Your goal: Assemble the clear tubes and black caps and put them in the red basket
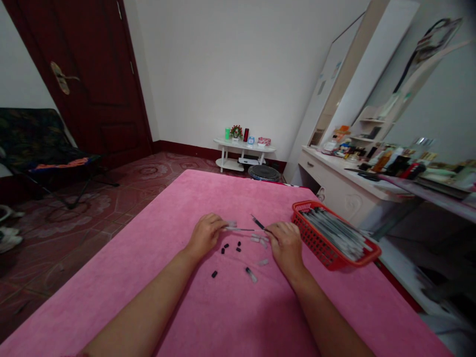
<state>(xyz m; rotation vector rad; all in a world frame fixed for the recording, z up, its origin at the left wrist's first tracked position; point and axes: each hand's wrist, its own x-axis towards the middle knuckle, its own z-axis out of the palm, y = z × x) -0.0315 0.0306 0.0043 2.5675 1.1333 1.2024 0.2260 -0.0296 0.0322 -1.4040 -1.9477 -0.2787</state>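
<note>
My left hand is closed, thumb and fingertips pinching one end of a thin pen refill, pale near this hand and dark toward its middle. My right hand is closed too, its fingertips meeting the refill's far end. A dark pen part with a pointed tip slants up-left from the right fingertips; whether it is held or lies on the cloth I cannot tell. Between my forearms lie several small black plugs, clear caps and a clear cap with a black end.
A red plastic basket full of pen-like sticks stands right of my right hand. Pink cloth covers the table. Beyond it are a small white stand and a cluttered dresser; a folding chair is at left.
</note>
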